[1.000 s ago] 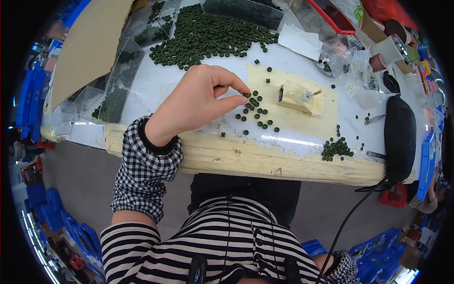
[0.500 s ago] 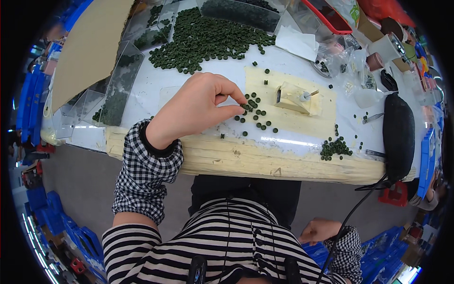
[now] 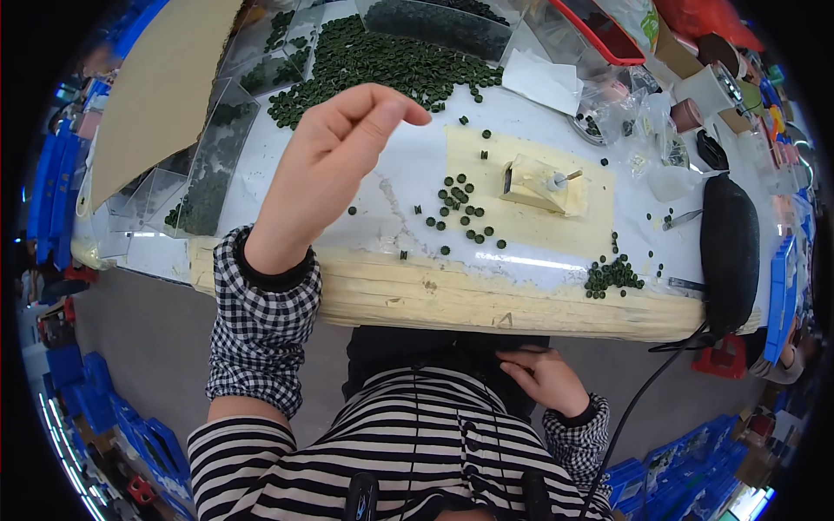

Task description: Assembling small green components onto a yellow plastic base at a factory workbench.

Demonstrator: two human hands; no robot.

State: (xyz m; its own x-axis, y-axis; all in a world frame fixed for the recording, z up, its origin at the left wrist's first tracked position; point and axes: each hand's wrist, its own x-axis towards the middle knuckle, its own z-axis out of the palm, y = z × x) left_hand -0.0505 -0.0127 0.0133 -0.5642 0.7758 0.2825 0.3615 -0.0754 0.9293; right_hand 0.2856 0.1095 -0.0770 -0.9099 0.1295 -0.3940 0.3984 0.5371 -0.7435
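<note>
Near the front edge of a large pile of small dark green ring-shaped pieces [image 3: 382, 65], my left hand [image 3: 343, 152] hovers over the table with its fingers curled and thumb against them. The fingertips face away, so whatever they pinch, if anything, is hidden. A scattered group of green pieces [image 3: 456, 198] lies to its right, beside a taped yellowish block [image 3: 539, 187] with a thin metal pin sticking out. Low over my lap, below the table edge, my right hand [image 3: 552, 382] has its thumb and fingers loosely stretched out, holding nothing visible.
A smaller heap of green pieces [image 3: 614, 276] lies at the right near a black pouch [image 3: 730, 252]. A cardboard sheet [image 3: 161, 95] and clear plastic bins [image 3: 217, 165] stand at the left. White paper [image 3: 543, 80] and a red-framed tray [image 3: 599, 35] are at the back.
My left hand has moved away from the scattered pieces, up and left toward the large pile. My right hand has come from the lower right to over my lap.
</note>
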